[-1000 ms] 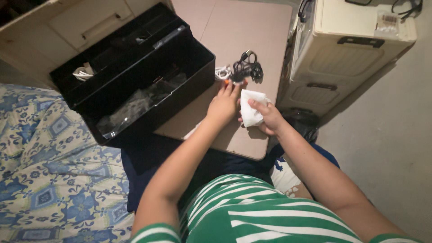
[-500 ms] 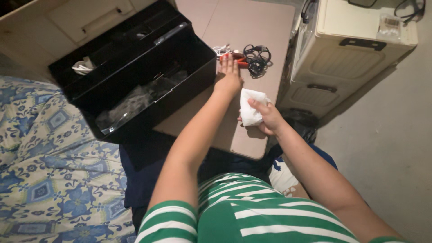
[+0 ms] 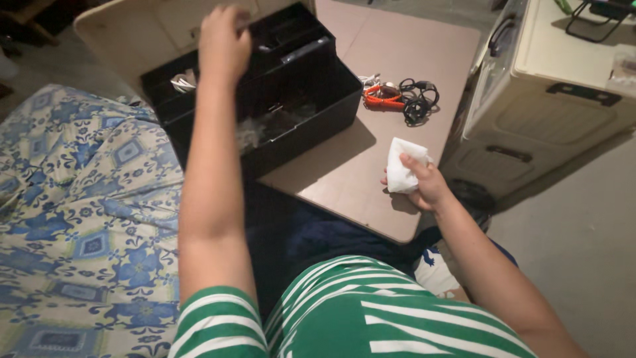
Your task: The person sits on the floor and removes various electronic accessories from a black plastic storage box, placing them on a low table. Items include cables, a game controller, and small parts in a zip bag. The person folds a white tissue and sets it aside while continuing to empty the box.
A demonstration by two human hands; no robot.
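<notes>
- White folded cloth (image 3: 403,170) sat pinched in the right hand (image 3: 424,187), fingers closed round it, above the tan table's (image 3: 344,179) near edge.
- Left hand (image 3: 224,41) hung over the black box (image 3: 311,113), fingers curled; whether it held anything, could not tell.
- Orange tool (image 3: 382,99) and black cables (image 3: 417,99) lay on the table beside the box.

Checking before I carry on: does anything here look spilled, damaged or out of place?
Nothing spilled or broken. The black box sits askew, overhanging the low table edge. A tangle of black cables and an orange item lie loose beside it.
</notes>
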